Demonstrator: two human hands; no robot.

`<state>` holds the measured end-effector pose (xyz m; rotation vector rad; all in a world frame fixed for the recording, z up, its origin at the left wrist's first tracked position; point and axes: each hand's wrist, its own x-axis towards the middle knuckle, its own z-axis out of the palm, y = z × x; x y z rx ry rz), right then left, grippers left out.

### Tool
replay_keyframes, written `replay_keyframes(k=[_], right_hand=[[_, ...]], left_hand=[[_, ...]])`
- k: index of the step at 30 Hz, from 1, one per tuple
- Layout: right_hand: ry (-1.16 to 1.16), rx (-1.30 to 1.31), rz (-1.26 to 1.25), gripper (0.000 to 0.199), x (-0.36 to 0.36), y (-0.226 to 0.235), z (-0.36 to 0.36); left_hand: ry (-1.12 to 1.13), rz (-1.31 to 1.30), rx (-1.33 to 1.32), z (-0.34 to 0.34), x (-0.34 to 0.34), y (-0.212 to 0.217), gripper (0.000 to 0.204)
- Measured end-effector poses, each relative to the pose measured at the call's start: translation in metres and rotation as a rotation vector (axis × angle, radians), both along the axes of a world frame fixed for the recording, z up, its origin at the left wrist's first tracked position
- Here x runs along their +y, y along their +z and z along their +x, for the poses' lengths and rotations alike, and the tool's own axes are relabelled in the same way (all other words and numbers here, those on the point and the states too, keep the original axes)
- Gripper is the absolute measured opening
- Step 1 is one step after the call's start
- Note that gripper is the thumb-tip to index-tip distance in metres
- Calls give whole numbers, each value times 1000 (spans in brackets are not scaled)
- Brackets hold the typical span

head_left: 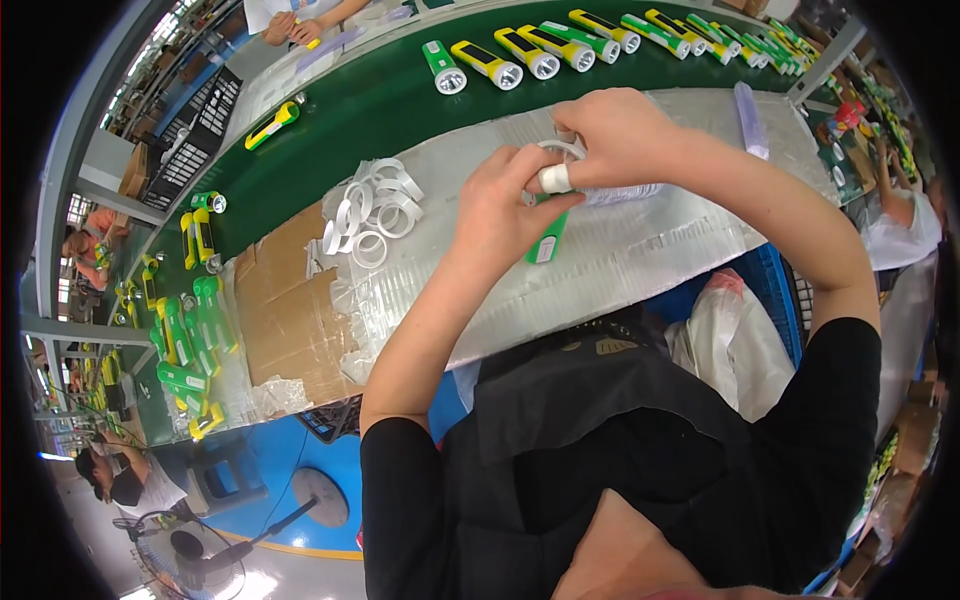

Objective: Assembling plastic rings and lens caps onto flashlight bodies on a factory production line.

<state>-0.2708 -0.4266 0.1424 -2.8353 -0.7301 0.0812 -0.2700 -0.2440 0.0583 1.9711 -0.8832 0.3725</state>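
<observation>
Over the middle of the workbench my two hands meet, both closed. Below the fingers of my left hand the body of a green flashlight sticks out, and that hand appears to grip it. My right hand pinches a white ring at the flashlight's upper end, which the fingers hide. A white wrap sits around my right thumb. To the left of my left hand lies a loose pile of white rings. Pale lilac plastic film lies under my right wrist.
Green and yellow flashlights stand in a row along the green belt beyond the bench. More flashlights are heaped at the left. Cardboard covers the bench's left part. A fan stands lower left; other people work around.
</observation>
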Motion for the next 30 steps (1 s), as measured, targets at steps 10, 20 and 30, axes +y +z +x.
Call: replay_keyframes(k=[10, 20, 30], right_hand=[[79, -166, 359, 41, -11, -8, -16], [191, -381, 362, 34, 35, -21, 19], [-420, -538, 584, 49, 123, -107, 222]], left_hand=[[-224, -272, 43, 6, 4, -3, 79], [-94, 87, 186, 12, 51, 13, 77], [1280, 443, -246, 107, 343, -22, 57]])
